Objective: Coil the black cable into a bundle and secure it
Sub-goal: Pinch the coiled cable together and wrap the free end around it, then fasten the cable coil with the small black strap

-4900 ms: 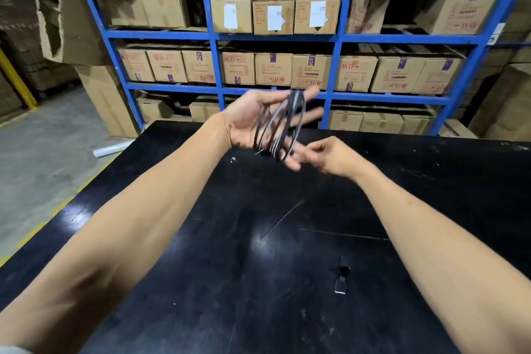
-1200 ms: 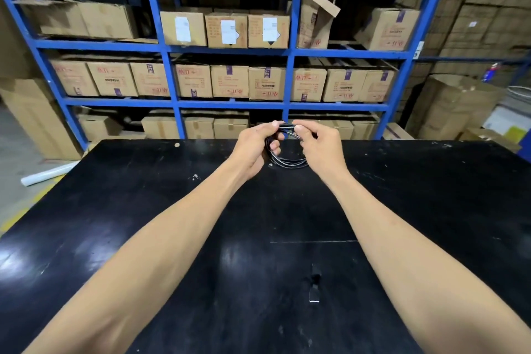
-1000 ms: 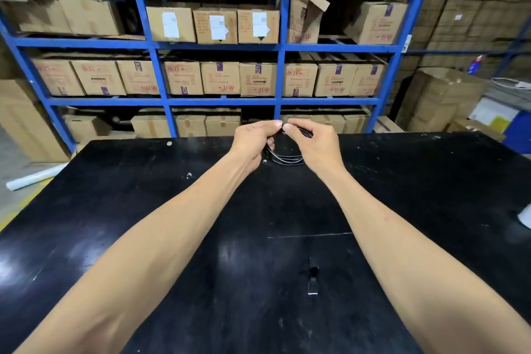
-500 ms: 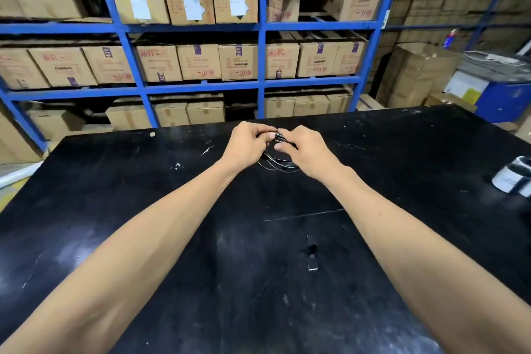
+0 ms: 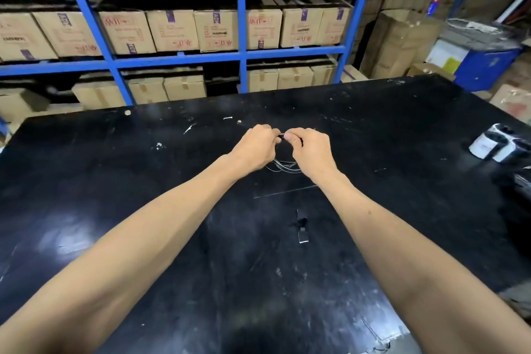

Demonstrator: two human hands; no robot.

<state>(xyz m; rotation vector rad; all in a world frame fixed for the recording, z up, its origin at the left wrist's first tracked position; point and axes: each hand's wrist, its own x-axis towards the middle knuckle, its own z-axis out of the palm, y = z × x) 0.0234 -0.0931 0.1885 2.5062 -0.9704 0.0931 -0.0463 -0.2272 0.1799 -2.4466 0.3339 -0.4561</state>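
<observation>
Two bare hands meet over the middle of a scuffed black table (image 5: 143, 224), gripping a coiled black cable (image 5: 283, 165) between them. The left hand (image 5: 254, 148) and the right hand (image 5: 311, 152) are both curled closed, fingertips pinching the top of the bundle where the two hands nearly touch, while the lower loops of the coil hang between the wrists, just above or on the tabletop; which cannot be told. A small black-and-white tie (image 5: 301, 228) lies on the table nearer the camera, apart from the hands. White rolls (image 5: 500, 145) sit at the table's right edge. Blue shelving (image 5: 241, 37) stacked with cardboard boxes (image 5: 172, 29) fills the background.
</observation>
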